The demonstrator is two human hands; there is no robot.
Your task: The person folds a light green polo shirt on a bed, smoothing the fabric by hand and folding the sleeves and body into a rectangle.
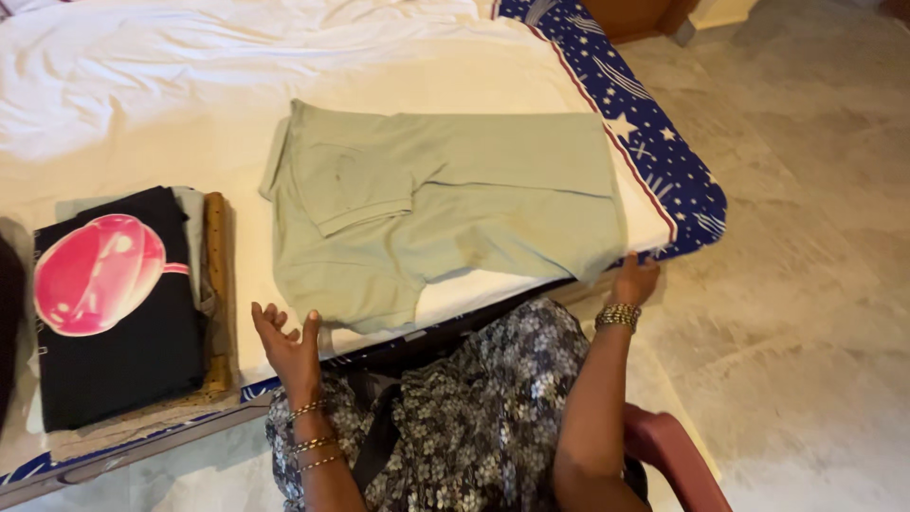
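Observation:
A pale green short-sleeved shirt [445, 204] lies half folded on the white bedsheet [142, 85], one sleeve turned in over its body. My left hand [287, 343] hovers palm up and open just below the shirt's near left corner, holding nothing. At the bed's edge my right hand [633, 279] pinches the shirt's near right corner. Both wrists wear gold bangles.
A stack of folded clothes [123, 303], topped by a black shirt with a pink round print, sits on the bed to the left. The mattress has a blue star-patterned border [654, 142]. A dark red chair arm [678, 455] is at my right. Tiled floor lies to the right.

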